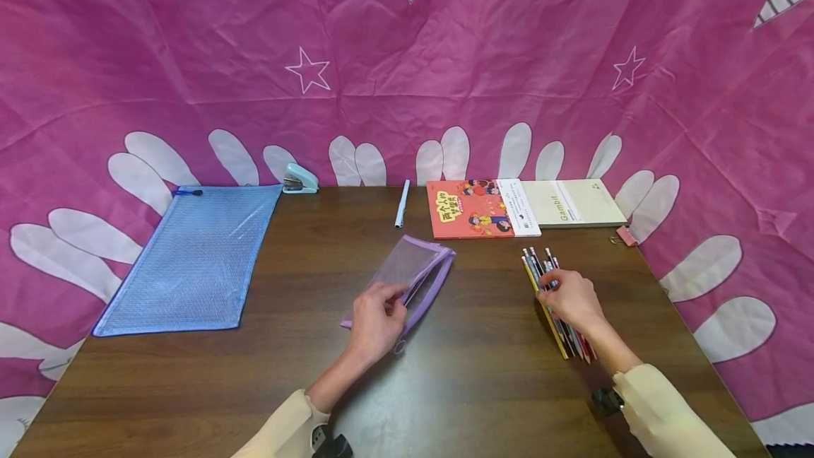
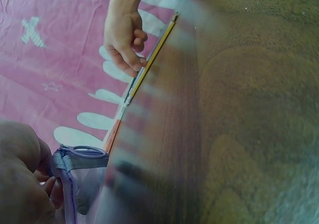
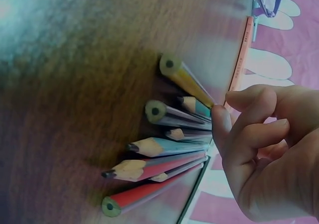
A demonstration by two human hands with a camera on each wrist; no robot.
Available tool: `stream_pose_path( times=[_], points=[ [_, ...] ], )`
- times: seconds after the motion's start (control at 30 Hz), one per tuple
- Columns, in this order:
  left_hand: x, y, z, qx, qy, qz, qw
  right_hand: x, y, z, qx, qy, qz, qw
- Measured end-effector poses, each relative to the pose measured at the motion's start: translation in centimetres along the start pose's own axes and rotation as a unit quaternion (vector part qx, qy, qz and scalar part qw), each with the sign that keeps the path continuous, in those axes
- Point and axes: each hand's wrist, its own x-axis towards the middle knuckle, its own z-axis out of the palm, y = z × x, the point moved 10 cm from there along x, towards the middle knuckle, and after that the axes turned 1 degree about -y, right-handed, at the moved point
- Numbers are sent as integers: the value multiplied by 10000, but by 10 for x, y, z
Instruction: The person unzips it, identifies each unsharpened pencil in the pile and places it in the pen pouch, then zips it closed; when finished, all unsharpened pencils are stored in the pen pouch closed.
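My left hand [image 1: 378, 324] grips the open edge of a purple mesh zip pouch [image 1: 407, 260]; a zip pull ring [image 2: 89, 152] hangs at its corner. The pouch gapes along its right side. On the right, several pencils [image 1: 575, 345] lie side by side on the table, most with sharpened tips toward me. My right hand [image 1: 572, 299] is over them, thumb and forefinger pinching a yellow pencil [image 3: 187, 79] at the left of the bunch. Red, blue and dark pencils [image 3: 154, 147] fan out beside it, their far parts partly hidden by the fingers.
A blue mesh zip folder [image 1: 191, 260] lies at the left, with a light blue stapler [image 1: 300, 179] behind it. Toward the back are a pale blue pen [image 1: 402, 203], a red book [image 1: 470, 210], a cream notebook [image 1: 572, 203] and a pink binder clip [image 1: 627, 236]. A pink cloth hangs behind the table.
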Motion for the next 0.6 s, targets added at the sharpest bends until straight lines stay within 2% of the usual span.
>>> stream_pose_path(
  times=[0.17, 0.4, 0.6],
  points=[
    [0, 1, 1, 26, 6, 43, 10000, -1, 0, 1, -221, 31, 35, 9997],
    [-1, 2, 2, 12, 21, 82, 10000, 1, -3, 4, -1005, 4, 67, 9949],
    [-2, 2, 2, 14, -9, 54, 10000, -1, -8, 6, -1249, -7, 19, 9922]
  ],
)
